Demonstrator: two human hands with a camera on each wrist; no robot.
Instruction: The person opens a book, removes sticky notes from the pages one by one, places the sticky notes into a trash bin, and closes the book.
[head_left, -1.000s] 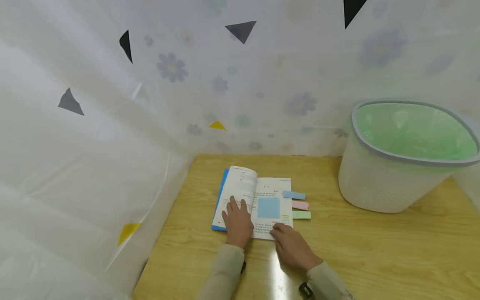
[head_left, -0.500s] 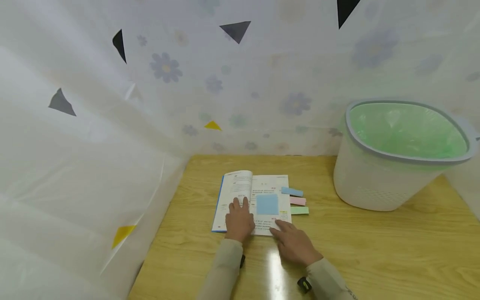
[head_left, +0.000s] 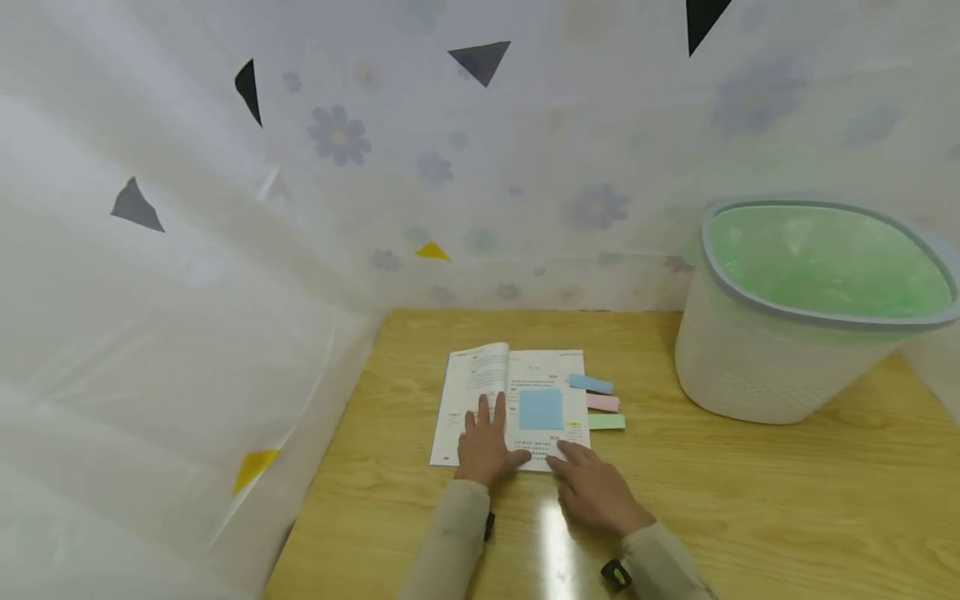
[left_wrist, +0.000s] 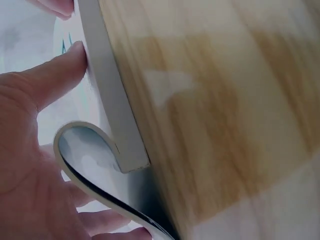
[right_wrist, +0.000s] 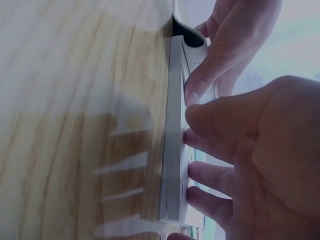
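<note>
A paperback book (head_left: 547, 367) lies open on the table, with printed text on both pages. A square blue sticky note (head_left: 541, 409) covers the middle of its right page. Blue, pink and green page tabs (head_left: 607, 422) stick out past the right edge. My left hand (head_left: 486, 446) is spread near the fold, fingers on the left page and thumb reaching onto the right one. In the left wrist view the left-hand pages (left_wrist: 65, 160) curl up in a loop beside the thicker page block (left_wrist: 107, 85). My right hand (right_wrist: 275, 155) rests its fingertips on the right page's lower part.
A white bin (head_left: 742, 367) with a grey rim and a green liner stands on the wooden table (head_left: 750, 492) to the right. Whitish sheeting (head_left: 187, 333) with flowers and coloured triangles hangs behind and at the left.
The left-hand pages have flattened outward, and the blue cover beneath them shows far less. My left thumb has spread onto the right page. The right hand stays near the same spot.
</note>
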